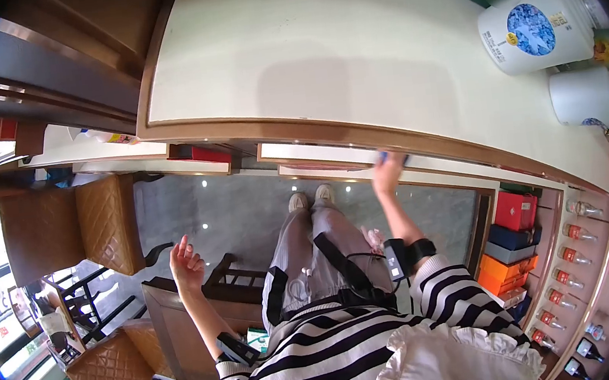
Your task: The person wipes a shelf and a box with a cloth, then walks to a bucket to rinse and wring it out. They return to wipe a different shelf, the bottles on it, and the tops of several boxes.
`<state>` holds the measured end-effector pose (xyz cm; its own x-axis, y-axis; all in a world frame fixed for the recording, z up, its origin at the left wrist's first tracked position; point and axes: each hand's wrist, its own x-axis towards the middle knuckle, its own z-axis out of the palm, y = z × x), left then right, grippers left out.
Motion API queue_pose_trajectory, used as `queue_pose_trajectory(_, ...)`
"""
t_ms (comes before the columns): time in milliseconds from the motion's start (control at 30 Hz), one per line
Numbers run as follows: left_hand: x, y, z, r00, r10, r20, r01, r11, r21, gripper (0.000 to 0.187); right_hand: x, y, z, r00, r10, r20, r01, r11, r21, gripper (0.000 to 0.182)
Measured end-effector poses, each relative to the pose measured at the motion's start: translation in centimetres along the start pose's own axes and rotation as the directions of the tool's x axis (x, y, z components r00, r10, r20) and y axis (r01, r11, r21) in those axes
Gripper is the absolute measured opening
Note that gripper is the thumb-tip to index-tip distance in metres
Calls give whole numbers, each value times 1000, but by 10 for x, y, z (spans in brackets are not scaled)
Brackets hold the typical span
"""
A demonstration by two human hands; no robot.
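My right hand (388,171) reaches to the front edge of the white counter (378,46), near the open drawers beneath it. Its fingers are closed round a small dark blue thing (401,158), mostly hidden and too small to name. To the left, my left hand (188,265) is raised above the grey floor with fingers loosely apart and nothing in it. Pale shallow drawers or shelf boards (308,153) stick out under the counter's wooden edge.
White jugs (535,27) stand at the counter's right end. Stacked boxes (507,270) and several glass bottles (566,279) fill shelves at right. Brown padded chairs (108,223) and a wooden table (173,325) are at left.
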<state>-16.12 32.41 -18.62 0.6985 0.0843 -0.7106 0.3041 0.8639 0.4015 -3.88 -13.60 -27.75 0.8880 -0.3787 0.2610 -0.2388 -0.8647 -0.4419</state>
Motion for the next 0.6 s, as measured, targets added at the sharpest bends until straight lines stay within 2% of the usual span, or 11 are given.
queue_pose_trajectory(33, 0, 1, 0, 1000, 4, -7, -4, 1000, -1, 27, -8, -33, 0, 984, 47, 171, -73, 986, 152, 29)
queue_pose_trajectory(133, -1, 0, 2, 1000, 19, -4, -19, 1000, -9, 27, -36, -116, 23, 935, -301, 188, 204, 890, 409, 55)
queue_pose_trajectory(200, -5, 4, 5, 1000, 28, 6, -28, 1000, 2, 27, -47, -156, 31, 876, -396, 274, 182, 799, 574, 56)
queue_pose_trajectory(267, -8, 7, 10, 999, 42, 23, -42, 999, 10, 27, -48, -169, 47, 684, -591, 427, 202, 717, 668, 57)
queue_pose_trajectory(300, -7, 9, 11, 999, 40, 10, -40, 999, 14, 26, -44, -175, 43, 571, -636, 518, 89, 676, 732, 55)
queue_pose_trajectory(400, -5, 9, 12, 999, 45, 19, -45, 999, 12, 26, -24, -167, 19, -11, -646, 763, -414, 698, 584, 50)
queue_pose_trajectory(433, -4, 8, 13, 999, 39, 22, -40, 999, 14, 26, -26, -157, 5, 82, -690, 719, -563, 564, 605, 49)
queue_pose_trajectory(500, 1, 5, 15, 999, 42, -5, -42, 999, -2, 26, -18, -129, -24, 405, -605, 686, -600, 390, 699, 45)
queue_pose_trajectory(533, 2, 3, 15, 999, 39, -7, -39, 999, -8, 26, -13, -111, -38, 503, -394, 769, -649, 416, 637, 44)
queue_pose_trajectory(567, 3, 2, 14, 999, 40, 7, -40, 999, -11, 26, -3, -99, -53, 574, -252, 779, -738, 252, 626, 42)
queue_pose_trajectory(600, 2, 2, 12, 999, 41, 20, -41, 999, -12, 26, 3, -81, -60, 746, 0, 666, -641, 270, 718, 35)
